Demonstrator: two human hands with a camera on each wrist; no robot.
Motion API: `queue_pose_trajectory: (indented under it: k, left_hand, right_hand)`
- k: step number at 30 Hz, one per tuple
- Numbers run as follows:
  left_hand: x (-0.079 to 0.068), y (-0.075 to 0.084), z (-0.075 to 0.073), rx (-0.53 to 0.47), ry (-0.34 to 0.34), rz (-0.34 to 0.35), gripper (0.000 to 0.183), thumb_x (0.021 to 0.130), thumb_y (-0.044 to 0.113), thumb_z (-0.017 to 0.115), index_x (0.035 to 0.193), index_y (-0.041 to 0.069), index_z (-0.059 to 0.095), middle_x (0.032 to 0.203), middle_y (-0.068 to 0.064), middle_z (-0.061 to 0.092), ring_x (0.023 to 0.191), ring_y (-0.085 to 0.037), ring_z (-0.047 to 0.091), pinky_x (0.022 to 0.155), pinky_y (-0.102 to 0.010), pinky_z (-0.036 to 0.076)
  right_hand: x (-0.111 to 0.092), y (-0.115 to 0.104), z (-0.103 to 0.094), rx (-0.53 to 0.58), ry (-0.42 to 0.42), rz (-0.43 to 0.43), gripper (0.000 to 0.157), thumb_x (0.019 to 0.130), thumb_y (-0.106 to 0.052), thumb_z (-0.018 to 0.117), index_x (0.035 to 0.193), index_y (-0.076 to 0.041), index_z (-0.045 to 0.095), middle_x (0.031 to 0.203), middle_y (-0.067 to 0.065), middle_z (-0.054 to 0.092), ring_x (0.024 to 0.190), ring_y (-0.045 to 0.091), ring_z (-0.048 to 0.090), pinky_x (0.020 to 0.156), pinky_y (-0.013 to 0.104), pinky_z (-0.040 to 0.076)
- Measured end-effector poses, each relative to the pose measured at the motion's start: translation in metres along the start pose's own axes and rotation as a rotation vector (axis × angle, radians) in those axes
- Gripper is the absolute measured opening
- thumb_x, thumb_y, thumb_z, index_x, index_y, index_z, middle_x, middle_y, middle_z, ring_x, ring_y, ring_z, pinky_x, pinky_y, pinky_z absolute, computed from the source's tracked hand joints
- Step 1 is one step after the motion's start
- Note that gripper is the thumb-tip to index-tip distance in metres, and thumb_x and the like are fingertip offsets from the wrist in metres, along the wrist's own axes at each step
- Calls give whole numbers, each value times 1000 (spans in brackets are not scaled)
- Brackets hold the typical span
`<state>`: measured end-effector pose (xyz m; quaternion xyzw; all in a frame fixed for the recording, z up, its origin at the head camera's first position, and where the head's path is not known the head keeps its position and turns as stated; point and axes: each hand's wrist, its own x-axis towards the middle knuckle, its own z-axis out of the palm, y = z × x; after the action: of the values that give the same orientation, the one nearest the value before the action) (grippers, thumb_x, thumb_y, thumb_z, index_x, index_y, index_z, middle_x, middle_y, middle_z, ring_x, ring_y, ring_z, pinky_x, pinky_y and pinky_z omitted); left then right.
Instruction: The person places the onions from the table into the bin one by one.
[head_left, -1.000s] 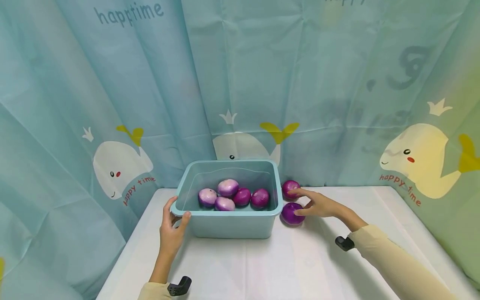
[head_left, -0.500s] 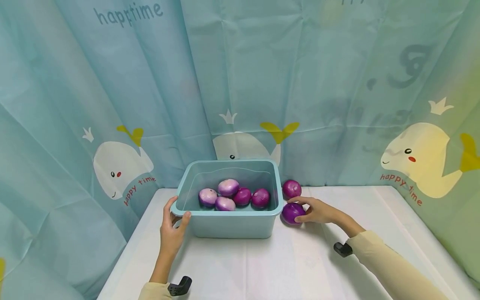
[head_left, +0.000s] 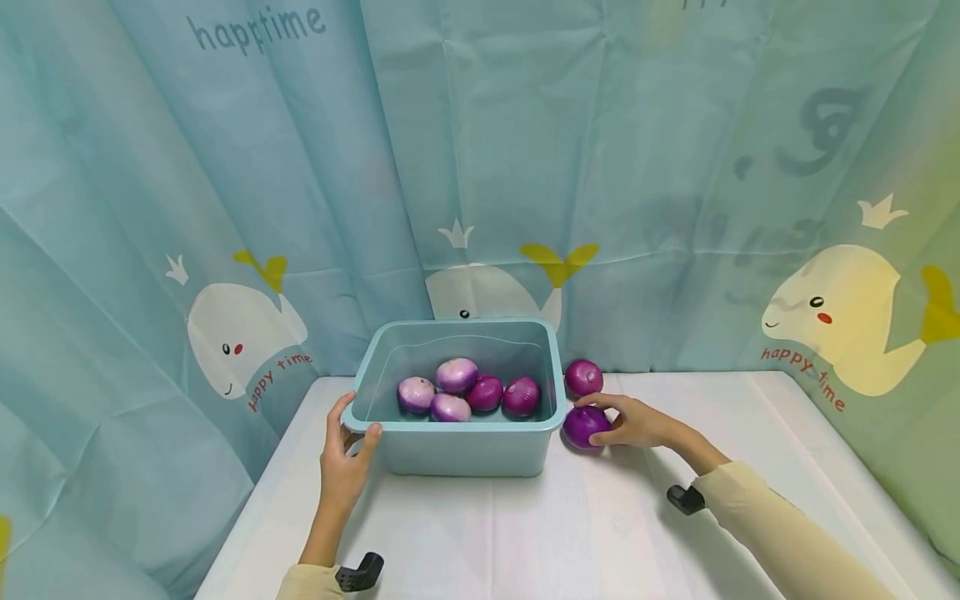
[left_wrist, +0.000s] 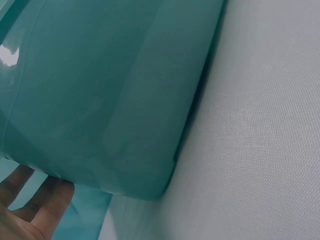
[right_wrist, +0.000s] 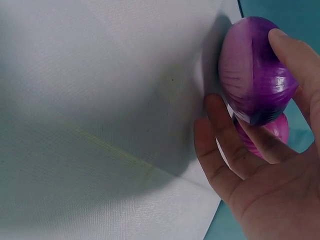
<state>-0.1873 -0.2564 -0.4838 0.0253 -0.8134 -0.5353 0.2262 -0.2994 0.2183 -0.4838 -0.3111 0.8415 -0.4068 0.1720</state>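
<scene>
In the head view, a light-blue plastic bin point(head_left: 465, 452) stands on the table, with several red onions point(head_left: 457, 376) lying inside it. My left hand point(head_left: 343, 471) grips the bin's near left corner, its thumb on the front rim; in the left wrist view its fingers point(left_wrist: 54, 205) touch the bin wall point(left_wrist: 105, 100). Just right of the bin, my right hand point(head_left: 637, 422) holds a dark purple red onion point(head_left: 581, 428) between thumb and fingers. The right wrist view shows the thumb on top of this onion point(right_wrist: 257, 75). Behind it sits another red onion point(head_left: 583, 378).
A white cloth covers the table point(head_left: 585, 533). A blue-green curtain point(head_left: 660, 183) printed with whales hangs close behind the table and along both sides. The bin stands near the table's back edge.
My right hand has shifted from between the two loose onions onto the nearer one and closed its thumb and fingers on it. The left hand and bin have stayed in place.
</scene>
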Motion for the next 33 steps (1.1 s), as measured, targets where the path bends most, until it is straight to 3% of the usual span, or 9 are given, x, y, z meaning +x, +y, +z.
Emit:
queue_pose_trajectory:
  k: [5, 12, 15, 20, 22, 29, 33]
  left_hand:
    - [0, 0, 0, 2, 1, 2, 66, 99, 19, 68, 157, 24, 35, 148, -23, 52, 120, -34, 59, 90, -32, 50]
    - [-2, -1, -1, 0, -6, 1, 67, 100, 20, 66, 157, 25, 32, 150, -25, 49, 121, -38, 57, 95, -61, 48]
    - [-2, 1, -1, 3, -7, -2, 66, 100, 20, 66, 157, 25, 33, 150, -24, 49, 121, -38, 57, 94, -53, 50]
    - [-1, 5, -2, -4, -37, -10, 65, 102, 21, 65, 157, 25, 32, 152, -24, 46, 122, -40, 58, 87, -28, 52]
    - [-1, 7, -2, -14, -59, -25, 65, 102, 23, 64, 158, 26, 31, 154, -24, 43, 123, -43, 57, 86, -29, 53]
    - [-3, 14, -6, -73, -117, -111, 69, 104, 31, 62, 161, 34, 22, 160, -24, 34, 128, -53, 53, 93, -58, 53]
    - [-5, 17, -8, -117, -122, -126, 73, 104, 31, 61, 162, 35, 18, 161, -25, 30, 131, -54, 50, 96, -64, 49]
  right_hand:
    - [0, -2, 0, -4, 11, 5, 56, 91, -18, 80, 141, -10, 56, 136, 22, 54, 97, 26, 68, 84, 32, 55]
    - [0, -3, -1, -48, 38, -22, 53, 89, -17, 82, 137, -11, 60, 132, 20, 58, 106, 32, 65, 85, 36, 58]
    - [1, -7, -6, -101, 55, -46, 54, 87, -18, 84, 135, -8, 61, 132, 21, 59, 111, 36, 63, 84, 36, 58]
    - [-1, -20, -27, -121, 64, -54, 58, 86, -16, 84, 138, -2, 60, 134, 23, 58, 108, 33, 64, 79, 31, 58]
    - [-3, -27, -37, -118, 61, -61, 58, 87, -15, 83, 138, -1, 59, 133, 24, 59, 105, 30, 65, 78, 30, 58]
    - [-10, -56, -77, -201, 125, -87, 56, 86, -15, 85, 135, -3, 62, 123, 24, 64, 93, 23, 69, 73, 29, 58]
    - [-14, -74, -101, -253, 182, -66, 57, 85, -17, 86, 136, -7, 63, 123, 23, 64, 79, 16, 71, 71, 29, 57]
